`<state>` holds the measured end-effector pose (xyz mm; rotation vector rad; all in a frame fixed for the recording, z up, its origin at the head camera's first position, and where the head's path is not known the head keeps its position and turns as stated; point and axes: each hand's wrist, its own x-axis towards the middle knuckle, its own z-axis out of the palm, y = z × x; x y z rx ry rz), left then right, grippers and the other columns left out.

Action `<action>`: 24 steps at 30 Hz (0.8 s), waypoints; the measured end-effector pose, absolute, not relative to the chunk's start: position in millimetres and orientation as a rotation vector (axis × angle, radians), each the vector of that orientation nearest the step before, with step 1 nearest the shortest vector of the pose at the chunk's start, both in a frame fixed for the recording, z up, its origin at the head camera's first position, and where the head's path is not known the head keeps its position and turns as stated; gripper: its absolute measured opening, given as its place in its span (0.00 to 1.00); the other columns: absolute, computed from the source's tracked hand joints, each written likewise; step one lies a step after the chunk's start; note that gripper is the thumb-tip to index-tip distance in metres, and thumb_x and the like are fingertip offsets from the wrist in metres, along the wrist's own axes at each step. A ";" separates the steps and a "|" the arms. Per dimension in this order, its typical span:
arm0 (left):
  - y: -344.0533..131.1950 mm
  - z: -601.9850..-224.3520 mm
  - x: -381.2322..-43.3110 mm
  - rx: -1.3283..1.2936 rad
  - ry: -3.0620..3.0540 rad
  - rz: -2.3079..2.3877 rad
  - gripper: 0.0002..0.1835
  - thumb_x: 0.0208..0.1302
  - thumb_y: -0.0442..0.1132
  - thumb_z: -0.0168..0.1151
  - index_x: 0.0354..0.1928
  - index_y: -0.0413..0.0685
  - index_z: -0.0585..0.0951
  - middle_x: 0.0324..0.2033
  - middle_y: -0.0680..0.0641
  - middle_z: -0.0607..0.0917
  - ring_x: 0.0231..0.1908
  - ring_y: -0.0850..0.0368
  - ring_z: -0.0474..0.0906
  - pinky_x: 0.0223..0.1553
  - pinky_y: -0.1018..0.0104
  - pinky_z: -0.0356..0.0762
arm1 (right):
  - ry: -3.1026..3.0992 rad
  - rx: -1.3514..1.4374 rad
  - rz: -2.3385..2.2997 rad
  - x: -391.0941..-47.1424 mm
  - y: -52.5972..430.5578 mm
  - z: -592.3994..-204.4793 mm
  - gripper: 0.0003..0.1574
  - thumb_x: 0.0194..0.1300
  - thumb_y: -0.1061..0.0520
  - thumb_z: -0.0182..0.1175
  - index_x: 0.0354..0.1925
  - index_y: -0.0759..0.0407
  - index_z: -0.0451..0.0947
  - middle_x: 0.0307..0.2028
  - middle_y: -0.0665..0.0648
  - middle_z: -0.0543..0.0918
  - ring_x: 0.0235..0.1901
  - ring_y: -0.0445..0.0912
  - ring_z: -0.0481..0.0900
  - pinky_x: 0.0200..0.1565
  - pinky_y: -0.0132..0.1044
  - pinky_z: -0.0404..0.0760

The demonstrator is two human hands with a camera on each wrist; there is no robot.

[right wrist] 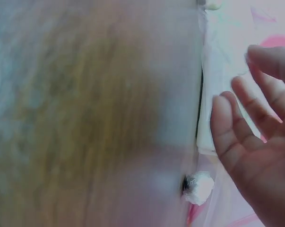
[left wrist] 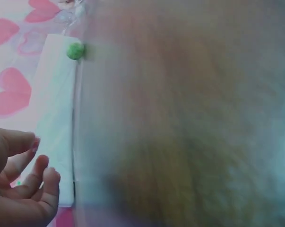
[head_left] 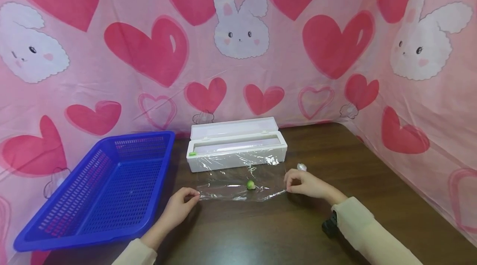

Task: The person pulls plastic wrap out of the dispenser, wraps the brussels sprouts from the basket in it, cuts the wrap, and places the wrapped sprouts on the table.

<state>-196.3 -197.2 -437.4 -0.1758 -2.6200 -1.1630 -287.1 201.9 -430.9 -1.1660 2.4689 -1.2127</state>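
Observation:
A sheet of cling film (head_left: 227,190) stretches from a white cling film dispenser box (head_left: 238,155) towards the front of the table. My left hand (head_left: 178,208) pinches the film's near left corner between thumb and forefinger. The near right corner is pinched by my right hand (head_left: 308,183). Between the two hands, a small round green vegetable, like a Brussels sprout (head_left: 251,185), lies at the film; whether on it or under it I cannot tell. Both wrist views show the left hand (left wrist: 24,179) and right hand (right wrist: 260,113) with thumb and forefinger together, the other fingers loosely bent.
A large blue plastic basket (head_left: 164,174) stands on the left of the brown table (head_left: 372,198). Behind the dispenser its lid (head_left: 234,128) is raised. A small film-wrapped ball (head_left: 301,167) sits just beyond my right hand. Pink heart-patterned cloth (head_left: 238,70) hangs at the back and sides.

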 end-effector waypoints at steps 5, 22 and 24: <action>-193.7 -434.0 -201.9 -0.122 -2.594 -1.242 0.03 0.60 0.33 0.60 0.31 0.40 0.79 0.30 0.49 0.81 0.37 0.52 0.76 0.43 0.55 0.71 | 2.487 -1.067 -1.279 -287.8 200.8 -427.7 0.06 0.61 0.63 0.59 0.28 0.57 0.75 0.44 0.63 0.77 0.43 0.52 0.73 0.41 0.42 0.73; -191.4 -438.4 -217.6 0.004 -2.516 -1.593 0.04 0.64 0.31 0.55 0.34 0.36 0.76 0.23 0.45 0.79 0.24 0.51 0.78 0.19 0.66 0.73 | 2.494 -0.895 -1.300 -290.8 199.5 -428.2 0.06 0.69 0.62 0.49 0.32 0.61 0.66 0.28 0.58 0.80 0.24 0.48 0.75 0.25 0.38 0.75; -190.9 -438.5 -219.3 0.012 -2.520 -1.580 0.04 0.63 0.31 0.55 0.34 0.36 0.76 0.22 0.46 0.78 0.25 0.51 0.78 0.18 0.65 0.73 | 2.498 -0.881 -1.291 -292.0 199.3 -428.6 0.06 0.69 0.63 0.48 0.32 0.60 0.65 0.29 0.59 0.80 0.24 0.48 0.75 0.24 0.38 0.75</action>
